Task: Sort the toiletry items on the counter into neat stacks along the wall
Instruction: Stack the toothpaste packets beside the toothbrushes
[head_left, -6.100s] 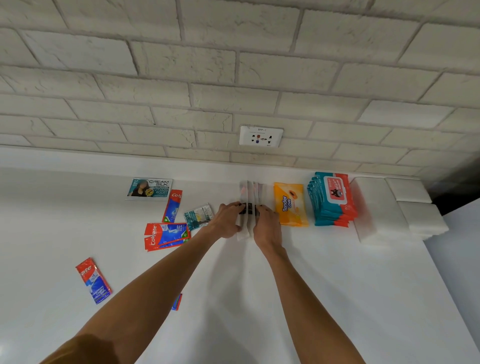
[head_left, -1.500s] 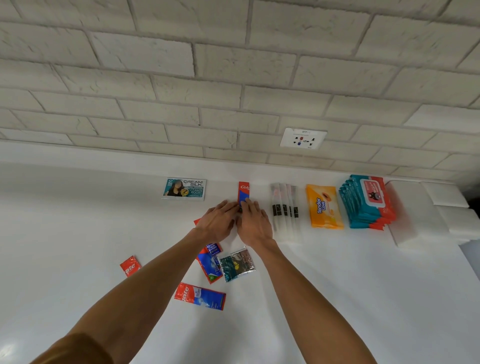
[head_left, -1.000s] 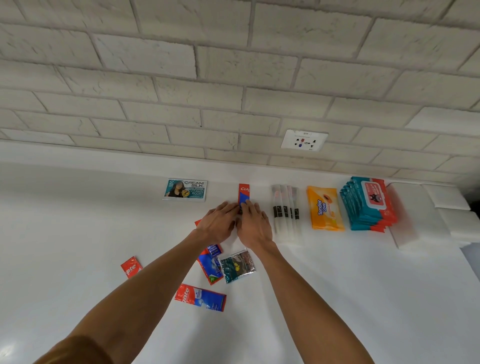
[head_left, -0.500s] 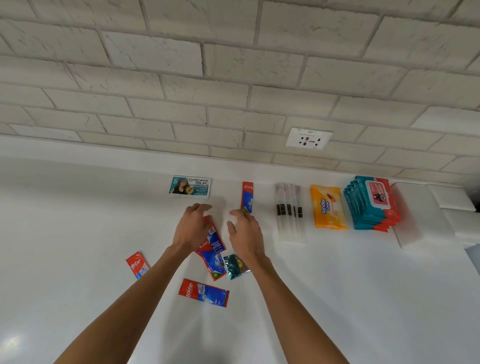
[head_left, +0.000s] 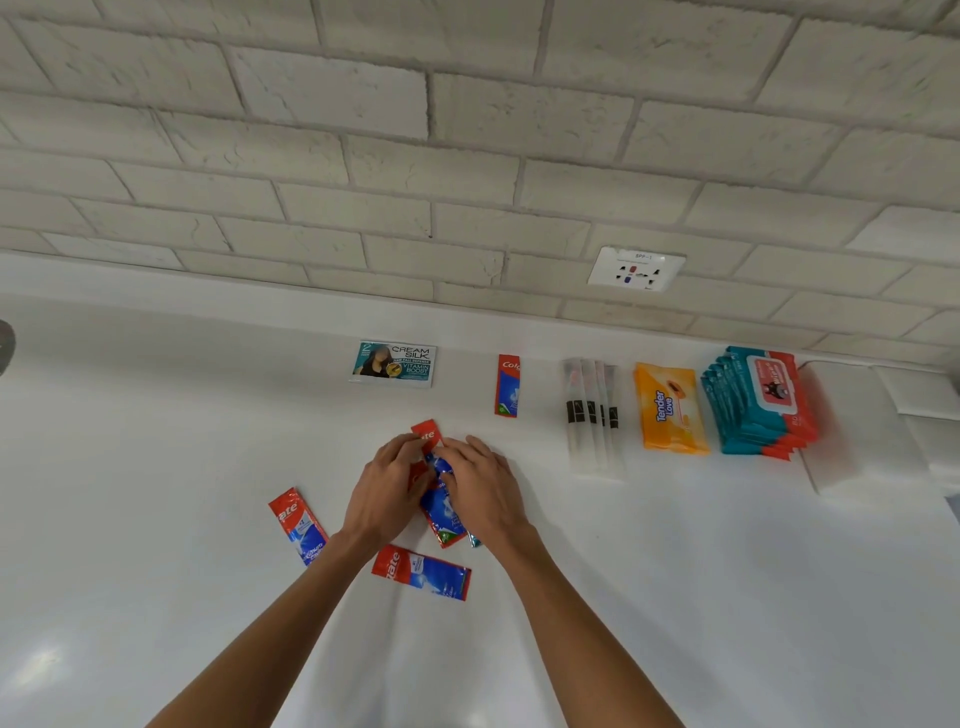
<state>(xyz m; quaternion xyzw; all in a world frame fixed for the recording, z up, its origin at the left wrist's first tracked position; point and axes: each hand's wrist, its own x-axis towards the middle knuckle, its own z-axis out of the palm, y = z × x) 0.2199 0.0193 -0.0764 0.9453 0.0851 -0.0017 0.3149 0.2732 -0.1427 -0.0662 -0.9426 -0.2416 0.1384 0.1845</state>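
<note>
Your left hand (head_left: 387, 493) and right hand (head_left: 485, 493) both pinch red-and-blue toothpaste sachets (head_left: 442, 514) mid-counter; wide white counter (head_left: 701, 597) lies right of them and toward you; another sachet (head_left: 507, 385) rests near the wall (head_left: 363, 156).

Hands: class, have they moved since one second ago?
Yes. The left hand and right hand drew back from the wall-side Colgate sachet toward the person, onto loose sachets.

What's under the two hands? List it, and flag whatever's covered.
Red-and-blue toothpaste sachets show between the left hand and right hand, which pinch them. Only a corner of a teal packet peeks out. How many sachets lie beneath is hidden.
</note>
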